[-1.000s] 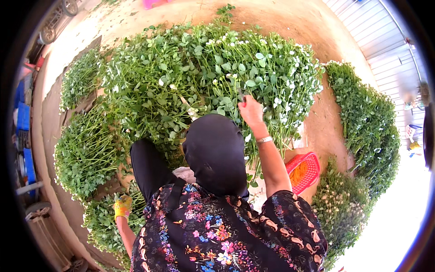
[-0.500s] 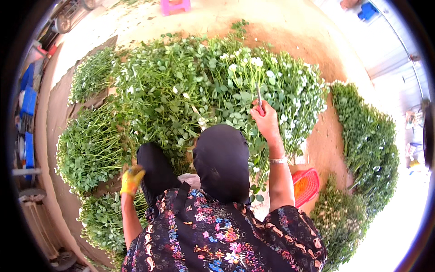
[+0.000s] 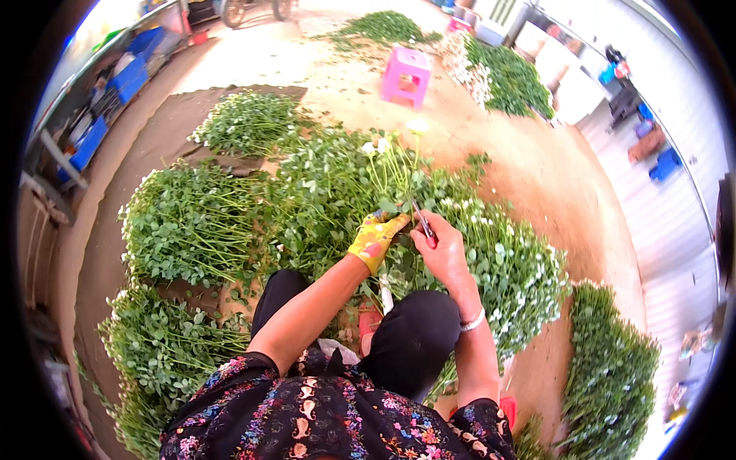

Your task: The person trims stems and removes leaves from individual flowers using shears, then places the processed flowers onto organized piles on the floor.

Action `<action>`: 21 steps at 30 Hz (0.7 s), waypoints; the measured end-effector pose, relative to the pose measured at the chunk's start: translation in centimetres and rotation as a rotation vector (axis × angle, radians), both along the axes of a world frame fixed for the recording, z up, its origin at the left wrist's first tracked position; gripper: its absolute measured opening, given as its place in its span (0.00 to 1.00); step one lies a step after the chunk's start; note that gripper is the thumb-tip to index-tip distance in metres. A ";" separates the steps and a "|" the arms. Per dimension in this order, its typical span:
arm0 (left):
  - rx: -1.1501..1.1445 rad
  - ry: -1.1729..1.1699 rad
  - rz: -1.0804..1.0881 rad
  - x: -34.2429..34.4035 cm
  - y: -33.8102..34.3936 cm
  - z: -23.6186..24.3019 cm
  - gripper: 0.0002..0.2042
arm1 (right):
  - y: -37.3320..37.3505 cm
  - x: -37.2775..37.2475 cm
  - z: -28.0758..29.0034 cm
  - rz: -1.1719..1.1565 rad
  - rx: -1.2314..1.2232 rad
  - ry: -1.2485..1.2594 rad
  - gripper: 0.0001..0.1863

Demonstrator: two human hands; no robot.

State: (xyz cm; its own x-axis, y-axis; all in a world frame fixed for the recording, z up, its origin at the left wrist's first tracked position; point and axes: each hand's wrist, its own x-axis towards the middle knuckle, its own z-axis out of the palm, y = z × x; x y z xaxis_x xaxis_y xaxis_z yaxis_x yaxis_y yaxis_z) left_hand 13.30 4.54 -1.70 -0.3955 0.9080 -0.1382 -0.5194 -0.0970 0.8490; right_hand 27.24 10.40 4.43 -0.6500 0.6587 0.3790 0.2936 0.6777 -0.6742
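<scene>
My left hand [image 3: 379, 236], in a yellow patterned glove, is closed round a small bunch of white flowers [image 3: 395, 170]. Its stems rise away from me, with white heads at the far end. My right hand [image 3: 443, 249], bare and with a bracelet at the wrist, grips red-handled shears [image 3: 422, 220]. The blades point up beside the stems, close to the gloved fingers; whether they touch a stem I cannot tell. Beneath both hands lies a broad heap of leafy cut flowers [image 3: 314, 192].
Bundles of leafy stems [image 3: 188, 222] lie on dark cloth at the left. Another long bundle [image 3: 609, 376] is at the right. Farther off stand a pink stool [image 3: 406, 75] and another green pile [image 3: 506, 77]. Part of a red basket [image 3: 508, 410] shows by my right arm.
My left hand has come from beside my left knee to the middle and now holds flowers. My right hand with the shears has moved in beside it. The view has tilted farther ahead.
</scene>
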 end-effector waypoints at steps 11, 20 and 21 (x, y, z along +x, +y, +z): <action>0.047 0.001 0.172 -7.6 -3.3 4.3 0.14 | 0.0 -4.1 6.2 0.085 0.216 -0.184 0.17; 0.098 -0.011 0.272 -8.0 -4.1 4.0 0.12 | -1.0 -6.4 7.5 0.183 0.184 -0.322 0.15; 0.105 -0.010 0.269 -8.0 -4.2 4.0 0.12 | -1.1 -6.6 7.5 0.179 0.166 -0.351 0.15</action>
State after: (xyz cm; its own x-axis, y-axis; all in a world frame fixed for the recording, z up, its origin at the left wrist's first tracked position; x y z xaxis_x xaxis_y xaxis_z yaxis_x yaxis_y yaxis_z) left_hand 5.28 0.38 2.27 -0.6234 0.7800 -0.0546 -0.4716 -0.3194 0.8219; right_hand 20.68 9.26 11.94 -0.8568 0.4727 0.2061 0.3537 0.8295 -0.4322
